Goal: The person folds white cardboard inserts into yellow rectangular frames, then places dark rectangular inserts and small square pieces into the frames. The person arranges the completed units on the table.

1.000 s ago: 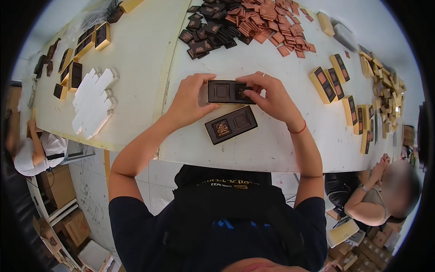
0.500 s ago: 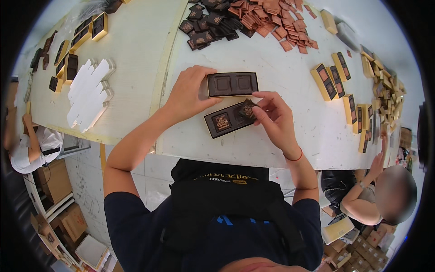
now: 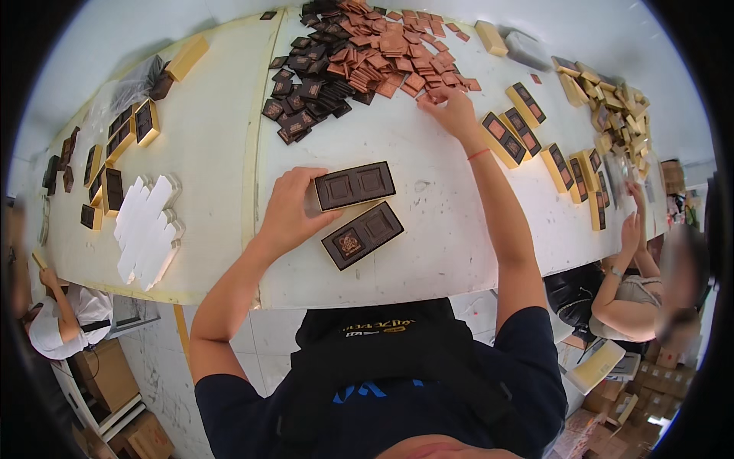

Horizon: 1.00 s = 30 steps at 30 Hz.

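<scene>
My left hand (image 3: 293, 208) is closed round the left end of a small dark box (image 3: 355, 186), whose black tray shows two bare square recesses. Just below it a second gold-sided box (image 3: 362, 236) lies tilted on the table, its upper edge close to the first. A dark wrapped square (image 3: 349, 244) with a copper print fills its left recess, while the right recess is bare. Over the near right edge of a heap of copper-coloured wrapped squares (image 3: 382, 65), my right hand (image 3: 451, 113) has its fingers bent together. What they hold, if anything, is hidden.
Dark wrapped squares (image 3: 310, 92) heap left of the copper ones. Filled gold boxes (image 3: 502, 141) stand at right, before a pile of gold sleeves (image 3: 619, 107). White folded cartons (image 3: 149, 229) and more boxes (image 3: 112, 191) lie left. One person (image 3: 634, 298) sits right, another (image 3: 65, 317) left.
My right hand has left the lower box and moved up to the copper squares. The dark square it held over the right recess is gone from there. My left hand stays on the upper box.
</scene>
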Motion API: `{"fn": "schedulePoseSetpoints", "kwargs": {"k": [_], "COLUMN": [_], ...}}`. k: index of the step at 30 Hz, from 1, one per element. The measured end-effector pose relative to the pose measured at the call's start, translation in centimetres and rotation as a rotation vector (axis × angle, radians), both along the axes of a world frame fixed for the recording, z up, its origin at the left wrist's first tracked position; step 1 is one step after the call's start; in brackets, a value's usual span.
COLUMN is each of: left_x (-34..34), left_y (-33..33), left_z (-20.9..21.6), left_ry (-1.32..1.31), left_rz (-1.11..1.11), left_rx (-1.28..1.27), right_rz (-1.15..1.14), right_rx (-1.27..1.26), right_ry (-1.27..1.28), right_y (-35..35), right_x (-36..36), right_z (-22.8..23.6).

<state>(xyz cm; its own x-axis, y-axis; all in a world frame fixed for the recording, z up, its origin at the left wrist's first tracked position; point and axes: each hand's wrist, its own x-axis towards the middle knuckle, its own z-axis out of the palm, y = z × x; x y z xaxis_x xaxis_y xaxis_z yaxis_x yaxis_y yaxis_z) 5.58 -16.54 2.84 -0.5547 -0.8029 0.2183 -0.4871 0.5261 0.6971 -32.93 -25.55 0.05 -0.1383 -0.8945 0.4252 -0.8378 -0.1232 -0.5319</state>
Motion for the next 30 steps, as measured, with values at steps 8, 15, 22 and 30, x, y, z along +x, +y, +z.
{"fn": "schedulePoseSetpoints", "kwargs": {"k": [8, 15, 22, 30], "left_x": [0.0, 0.5, 0.5, -0.3], "left_y": [0.1, 0.2, 1.2, 3.3], "left_z": [-0.3, -0.7, 0.9, 0.2], "left_ry": [0.021, -0.004, 0.146, 0.117], "left_rz": [-0.026, -0.029, -0.044, -0.228], "left_rx": [-0.040, -0.051, -0.170, -0.305], "right_rz": [0.071, 0.380, 0.292, 0.185], "right_rx": [0.350, 0.523, 0.374, 0.150], "right_ry": [-0.234, -0.741, -0.725, -0.622], "right_y": [-0.7, 9.6, 18.3, 18.7], "right_x": [-1.9, 8.0, 15.1, 14.4], "right_z": [0.8, 7.4, 5.1, 4.0]}}
